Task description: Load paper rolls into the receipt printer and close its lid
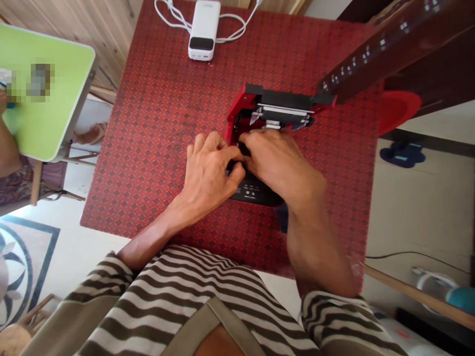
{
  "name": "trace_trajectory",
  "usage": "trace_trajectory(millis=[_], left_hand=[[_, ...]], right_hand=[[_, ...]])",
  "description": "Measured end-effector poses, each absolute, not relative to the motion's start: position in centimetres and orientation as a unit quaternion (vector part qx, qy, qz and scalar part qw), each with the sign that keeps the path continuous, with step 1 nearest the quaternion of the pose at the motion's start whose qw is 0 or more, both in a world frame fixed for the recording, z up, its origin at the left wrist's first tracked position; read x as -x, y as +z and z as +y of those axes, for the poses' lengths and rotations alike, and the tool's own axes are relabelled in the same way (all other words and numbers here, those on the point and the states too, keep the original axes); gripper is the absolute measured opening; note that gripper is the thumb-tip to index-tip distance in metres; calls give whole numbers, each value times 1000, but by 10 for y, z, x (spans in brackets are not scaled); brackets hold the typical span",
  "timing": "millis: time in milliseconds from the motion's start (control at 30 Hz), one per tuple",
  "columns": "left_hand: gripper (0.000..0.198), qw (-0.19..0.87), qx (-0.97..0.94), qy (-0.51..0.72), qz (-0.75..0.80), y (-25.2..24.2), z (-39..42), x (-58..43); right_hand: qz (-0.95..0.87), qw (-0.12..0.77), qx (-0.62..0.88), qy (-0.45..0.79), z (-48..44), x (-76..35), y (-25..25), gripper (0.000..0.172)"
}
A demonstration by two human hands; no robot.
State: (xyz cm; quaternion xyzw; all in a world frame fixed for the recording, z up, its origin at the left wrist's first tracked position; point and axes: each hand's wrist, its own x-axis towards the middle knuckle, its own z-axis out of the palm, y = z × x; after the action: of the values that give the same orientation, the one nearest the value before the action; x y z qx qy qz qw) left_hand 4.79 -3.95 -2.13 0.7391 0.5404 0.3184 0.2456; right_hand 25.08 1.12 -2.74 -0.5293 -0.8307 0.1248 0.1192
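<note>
Okay, so the left hand [208, 175] and right hand [276, 165] were together, curled into the open red-and-black machine [256, 194] right under them. Couldn't tell what they gripped; a slip could've dropped the raised lid [278, 101] on them.

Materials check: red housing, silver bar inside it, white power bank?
The red housing looks like moulded plastic: even colour, satin sheen. The silver bar looks like bare metal, possibly steel, from its pale metallic glint; the alloy can't be told from here. The white power bank looks like smooth plastic, with a soft gloss along its shell.
</note>
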Motion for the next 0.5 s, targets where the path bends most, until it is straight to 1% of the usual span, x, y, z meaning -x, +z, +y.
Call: trace_trajectory(millis=[200,233,367,500], left_hand=[[12,246,-736,306,552,-20,-39,-48],[13,243,-737,309,549,-20,-39,-47],[17,249,-743,305,541,-20,-40,-45],[17,229,-754,327,522,-23,-42,-44]], right_hand=[[-821,138,531,159,3,-246,-24,19],[-821,141,528,164,1,-248,-21,20],[-816,167,522,182,-16,-263,4,35],[-808,227,498,217,-41,-279,30,37]])
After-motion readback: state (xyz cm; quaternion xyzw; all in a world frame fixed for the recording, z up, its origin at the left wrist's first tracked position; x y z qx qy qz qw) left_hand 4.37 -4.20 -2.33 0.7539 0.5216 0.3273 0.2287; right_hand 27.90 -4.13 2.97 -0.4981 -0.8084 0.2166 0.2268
